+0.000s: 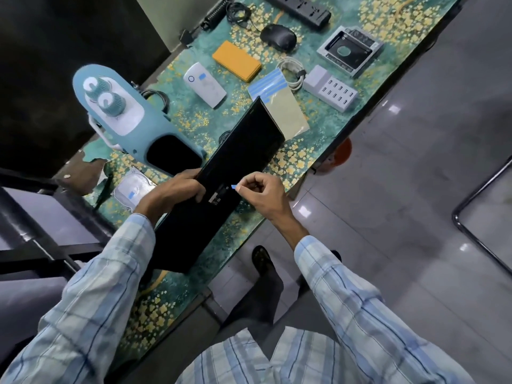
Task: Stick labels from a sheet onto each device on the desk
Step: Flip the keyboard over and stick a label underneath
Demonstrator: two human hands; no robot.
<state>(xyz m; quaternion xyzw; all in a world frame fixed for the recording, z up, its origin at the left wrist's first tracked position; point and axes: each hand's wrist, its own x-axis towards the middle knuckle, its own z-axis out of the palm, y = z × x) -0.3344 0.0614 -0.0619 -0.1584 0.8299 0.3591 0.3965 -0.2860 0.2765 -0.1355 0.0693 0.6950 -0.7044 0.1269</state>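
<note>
Pinching a tiny blue label (234, 186) between thumb and forefinger, the right hand (266, 195) hovers right beside the dark face of the long black device (243, 142). That device runs diagonally across the tabletop (299, 162) near its right edge, and the left hand (177, 189) grips its left side with fingers curled onto it. The label sheet (277, 90) lies just past the device's far end, one corner hidden behind it, and fwiw the white power bank (205, 84) and hard drive (133, 189) toward the left edge each carry a blue label.
</note>
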